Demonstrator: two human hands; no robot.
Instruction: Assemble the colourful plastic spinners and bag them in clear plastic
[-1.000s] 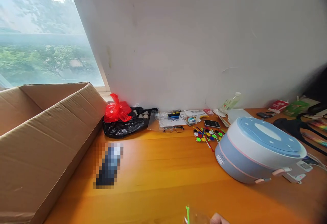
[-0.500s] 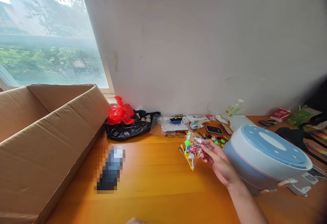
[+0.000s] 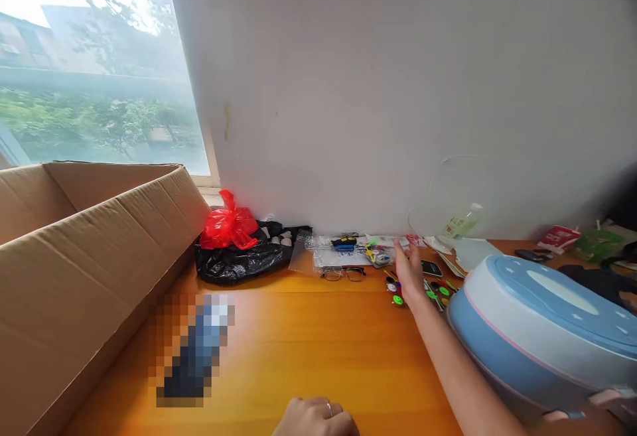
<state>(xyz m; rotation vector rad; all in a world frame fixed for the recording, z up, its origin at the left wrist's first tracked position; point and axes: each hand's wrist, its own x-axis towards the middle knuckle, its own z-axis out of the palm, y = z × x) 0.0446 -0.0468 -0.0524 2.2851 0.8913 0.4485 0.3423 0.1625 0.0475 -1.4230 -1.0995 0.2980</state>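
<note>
My right hand (image 3: 409,277) reaches far across the orange wooden table (image 3: 318,343) towards the wall, fingers stretched out and apart. Its fingertips are at a small clear packet of coloured bits (image 3: 377,255) lying among papers by the wall; I cannot tell whether they touch it. Loose coloured round pins (image 3: 398,298) lie just under the hand. My left hand (image 3: 316,418), with a ring on it, rests at the near edge with its fingers curled; nothing shows in it.
A big open cardboard box (image 3: 99,257) fills the left side. A red bag (image 3: 227,227) sits on a black bag (image 3: 239,262) by the wall, with glasses (image 3: 342,273) beside them. A round blue and white appliance (image 3: 537,330) stands at the right. A blurred dark object (image 3: 194,350) lies mid-left.
My right hand carried the clear packet from mid-table to the back by the wall and now has its fingers stretched out. My left hand has come further into view at the bottom.
</note>
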